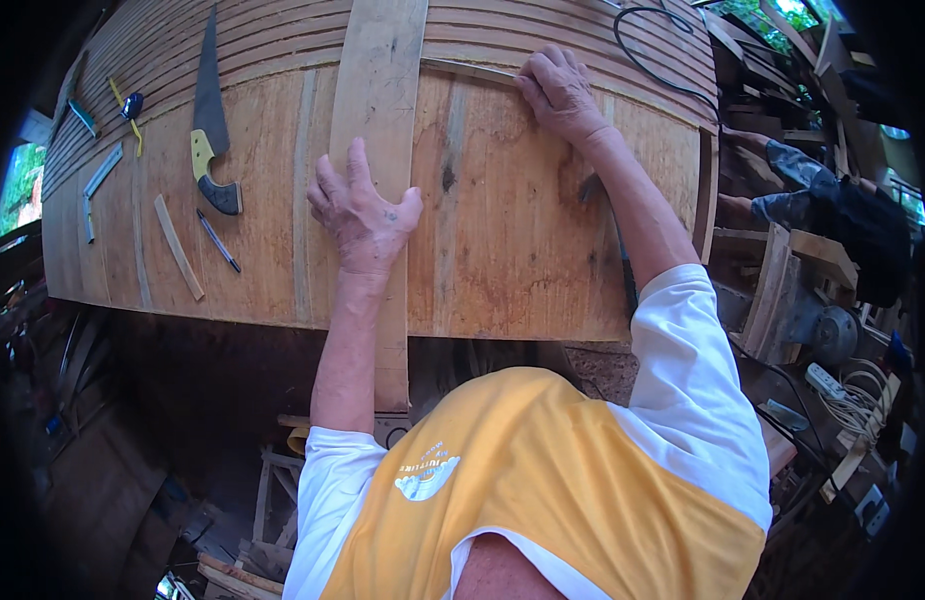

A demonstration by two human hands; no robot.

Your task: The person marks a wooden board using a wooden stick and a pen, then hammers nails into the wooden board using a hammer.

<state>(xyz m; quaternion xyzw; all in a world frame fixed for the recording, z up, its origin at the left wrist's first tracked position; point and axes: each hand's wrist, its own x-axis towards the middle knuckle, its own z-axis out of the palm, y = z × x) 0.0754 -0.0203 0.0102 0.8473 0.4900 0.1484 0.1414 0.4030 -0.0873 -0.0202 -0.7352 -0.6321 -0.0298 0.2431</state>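
Observation:
My left hand (pixel 365 214) rests with spread fingers on a long flat board (pixel 375 100). The board lies front to back across a wide wooden panel (pixel 512 240), and its near end sticks out past the panel's front edge. Farther right, my right hand (pixel 564 98) has its fingers bent over the right end of a thin wooden strip (pixel 467 69). That strip lies crosswise by the border between the smooth wood and the ridged slats (pixel 522 35), reaching left to the board. My right fingertips are partly hidden.
Left of the board lie a handsaw (pixel 210 130) with a yellow and black handle, a pen (pixel 219 242), a loose wood strip (pixel 178 248) and a folding rule (pixel 103 172). A black cable (pixel 622 40) curls at the far right. Another person's legs (pixel 782 190) show beyond the panel's right side.

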